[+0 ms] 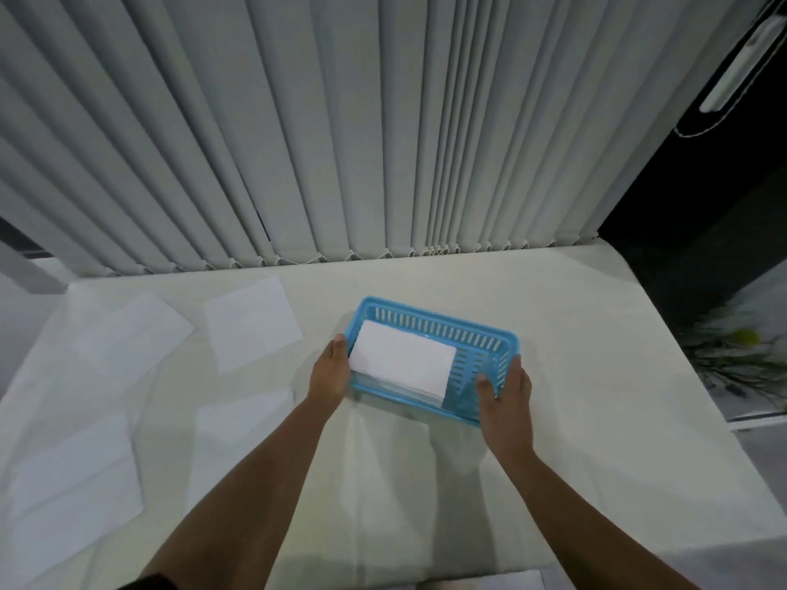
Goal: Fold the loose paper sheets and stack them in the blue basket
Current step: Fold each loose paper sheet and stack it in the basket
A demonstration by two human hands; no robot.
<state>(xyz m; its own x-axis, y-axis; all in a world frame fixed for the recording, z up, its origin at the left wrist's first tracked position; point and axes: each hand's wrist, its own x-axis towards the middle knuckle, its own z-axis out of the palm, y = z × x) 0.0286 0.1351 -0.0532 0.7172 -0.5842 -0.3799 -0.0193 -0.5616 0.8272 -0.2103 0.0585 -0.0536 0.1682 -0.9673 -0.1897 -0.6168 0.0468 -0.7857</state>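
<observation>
Grey vertical blinds [340, 121] hang behind a pale, cloth-covered table [575, 334], and we look down on it from above our own arms. Near the middle of the table sits the blue basket [447, 325], a slotted plastic tray turned at a slight angle, its long far wall facing the blinds. Inside it lies a stack of folded white paper [402, 363], rectangular and flat, filling the left part of the basket and leaving the slotted floor bare at the right end.

Our left hand [330, 370] presses against the basket's left short end, fingers curled around the outer wall and the thumb up at the rim beside the paper stack. Our right hand [506, 396] grips the near right corner, thumb hooked over the rim into the basket and the other fingers wrapped along its right end. Both forearms reach in from the lower edge, bare to the elbow.

Loose paper sheets [251, 323] lie flat and unfolded across the left half of the table, well apart from the basket, some overlapping one another; they are pale against the cloth and hard to count. At the far right, beyond the table's edge, a dark panel [702, 232] shows, with a blurred floral pattern [741, 355] below it.
</observation>
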